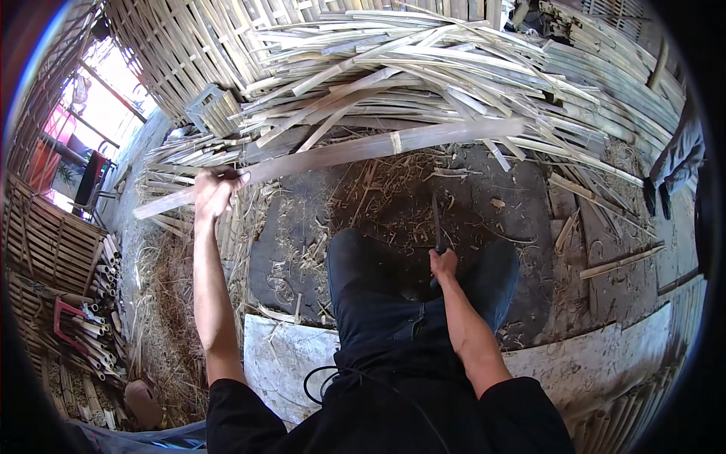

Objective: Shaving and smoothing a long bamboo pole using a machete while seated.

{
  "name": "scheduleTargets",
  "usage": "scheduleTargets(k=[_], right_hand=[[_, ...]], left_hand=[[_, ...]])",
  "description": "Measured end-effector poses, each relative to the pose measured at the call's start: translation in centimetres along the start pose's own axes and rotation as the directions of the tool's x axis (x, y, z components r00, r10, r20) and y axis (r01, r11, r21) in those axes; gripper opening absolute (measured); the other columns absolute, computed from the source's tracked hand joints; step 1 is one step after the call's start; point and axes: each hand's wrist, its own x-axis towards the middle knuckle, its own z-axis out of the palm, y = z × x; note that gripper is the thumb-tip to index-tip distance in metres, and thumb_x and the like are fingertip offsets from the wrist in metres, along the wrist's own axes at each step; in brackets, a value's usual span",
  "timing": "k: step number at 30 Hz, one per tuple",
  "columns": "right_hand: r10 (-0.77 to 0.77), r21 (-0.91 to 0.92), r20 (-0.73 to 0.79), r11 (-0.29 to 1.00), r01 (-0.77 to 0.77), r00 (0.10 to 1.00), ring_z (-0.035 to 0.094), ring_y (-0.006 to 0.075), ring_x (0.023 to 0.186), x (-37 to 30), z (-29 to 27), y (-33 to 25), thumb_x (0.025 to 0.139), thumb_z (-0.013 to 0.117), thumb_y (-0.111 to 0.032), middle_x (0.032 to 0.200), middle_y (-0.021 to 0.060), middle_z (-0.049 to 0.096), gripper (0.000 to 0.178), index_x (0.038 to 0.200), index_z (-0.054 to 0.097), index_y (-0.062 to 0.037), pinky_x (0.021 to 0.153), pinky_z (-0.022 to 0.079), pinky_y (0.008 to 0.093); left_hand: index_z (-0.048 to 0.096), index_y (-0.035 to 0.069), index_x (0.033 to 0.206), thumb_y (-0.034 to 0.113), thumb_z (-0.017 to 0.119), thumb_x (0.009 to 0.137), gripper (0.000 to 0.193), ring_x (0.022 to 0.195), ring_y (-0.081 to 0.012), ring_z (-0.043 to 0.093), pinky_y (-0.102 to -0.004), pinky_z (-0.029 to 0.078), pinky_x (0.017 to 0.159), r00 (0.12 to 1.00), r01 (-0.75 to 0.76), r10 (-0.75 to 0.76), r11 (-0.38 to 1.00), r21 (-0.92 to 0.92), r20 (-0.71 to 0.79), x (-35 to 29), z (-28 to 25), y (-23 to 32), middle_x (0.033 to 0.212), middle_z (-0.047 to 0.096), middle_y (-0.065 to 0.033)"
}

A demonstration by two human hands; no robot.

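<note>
My left hand [218, 194] is stretched out to the left, its fingers closed around a long, flat bamboo strip [340, 157]. The strip runs across in front of me, rising to the right, with a pale node band near its middle; its far end is blurred. Between my knees, my right hand [445, 265] grips the handle of a knife [436, 219]. The dark, narrow blade points away from me, apart from the strip. Below it, curled shavings [370, 204] litter a dark mat [283, 253].
Beyond the mat lies a large heap of split bamboo strips [423, 64]. A small stool [212, 110] stands by the woven bamboo wall [181, 45]. Bamboo tubes [94, 329] are stacked at left. Grey cloth [681, 151] shows at the right edge. A whitish board [283, 359] lies beside me.
</note>
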Motion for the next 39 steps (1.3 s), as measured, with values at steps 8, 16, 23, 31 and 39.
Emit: scheduleTargets(k=[8,16,23,31,39], right_hand=[[0.049,0.057,0.11,0.997,-0.055,0.993,0.066,0.0289,0.049,-0.4,0.2,-3.8,0.082,0.072,-0.028,0.068,0.019,0.066,0.041,0.093,0.062,0.0109,0.042,0.053,0.0404],[0.176,0.155,0.173,0.967,-0.203,0.969,0.069,0.0332,0.054,-1.9,-1.5,-5.4,0.083,0.068,-0.032,0.071,0.0225,0.068,0.042,0.085,0.063,0.0096,0.054,0.057,0.0433],[0.137,0.15,0.161,0.975,-0.161,0.977,0.064,0.0255,0.047,-1.6,-1.8,-4.6,0.083,0.072,-0.028,0.062,0.016,0.062,0.038,0.082,0.06,0.0088,0.041,0.051,0.0387],[0.121,0.211,0.107,0.967,-0.141,0.987,0.063,0.0257,0.046,0.2,-1.8,-3.2,0.083,0.069,-0.025,0.057,0.0156,0.061,0.035,0.072,0.058,0.0067,0.041,0.051,0.039],[-0.392,-0.108,-0.183,0.92,0.378,0.902,0.07,0.0324,0.057,-1.4,3.8,-3.7,0.079,0.071,-0.027,0.074,0.0225,0.068,0.043,0.097,0.062,0.0101,0.055,0.056,0.0443]], left_hand=[[0.066,0.0,0.075,0.047,0.072,0.089,0.049,0.06,-0.0203,0.06,-0.0393,0.05,0.054,0.965,-0.122,0.259,0.61,0.783,-0.051,3.4,4.8,-1.8,0.067,0.058,-0.008],[0.074,0.001,0.103,0.029,0.069,0.089,0.032,0.085,-0.0221,0.076,-0.0315,0.059,0.057,0.974,-0.202,-0.01,0.411,0.889,0.226,3.5,8.4,13.7,0.102,0.075,-0.0182],[0.076,0.004,0.104,0.026,0.075,0.083,0.03,0.096,-0.0228,0.074,-0.035,0.06,0.079,0.907,-0.415,0.163,0.196,0.888,0.388,3.6,9.2,22.1,0.1,0.076,-0.009],[0.065,0.001,0.119,0.044,0.09,0.067,0.072,0.087,-0.024,0.07,-0.0371,0.056,0.076,0.623,-0.558,0.686,0.726,0.402,-0.376,3.1,12.8,23.1,0.085,0.069,-0.0069],[0.071,0.01,0.123,0.045,0.078,0.083,0.053,0.117,-0.0304,0.063,-0.0396,0.05,0.098,0.934,-0.334,0.356,0.902,-0.272,0.034,21.3,26.0,20.0,0.126,0.066,-0.0187]])
